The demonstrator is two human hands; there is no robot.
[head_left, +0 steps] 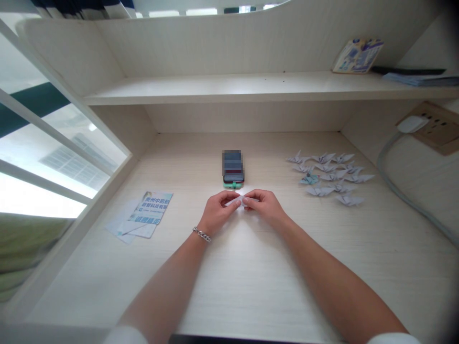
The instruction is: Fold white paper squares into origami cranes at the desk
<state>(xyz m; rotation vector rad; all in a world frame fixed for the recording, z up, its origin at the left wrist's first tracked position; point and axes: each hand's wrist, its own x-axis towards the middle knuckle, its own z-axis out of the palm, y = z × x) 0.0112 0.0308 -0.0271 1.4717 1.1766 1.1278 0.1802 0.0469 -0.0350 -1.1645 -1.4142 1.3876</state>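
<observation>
A small piece of folded white paper (241, 198) is pinched between the fingertips of both hands, the left hand (218, 210) and right hand (265, 204) nearly meeting above the middle of the table (244, 282); a chain bracelet (202, 234) circles the left wrist; just beyond the fingers lies a phone (233, 165), its green edge nearest them; to the right sit white folded paper cranes (334, 176) in loose rows, with one blue-patterned crane (309, 178) among them; well to the left, a printed leaflet (149, 212) overlaps paler sheets (125, 237).
</observation>
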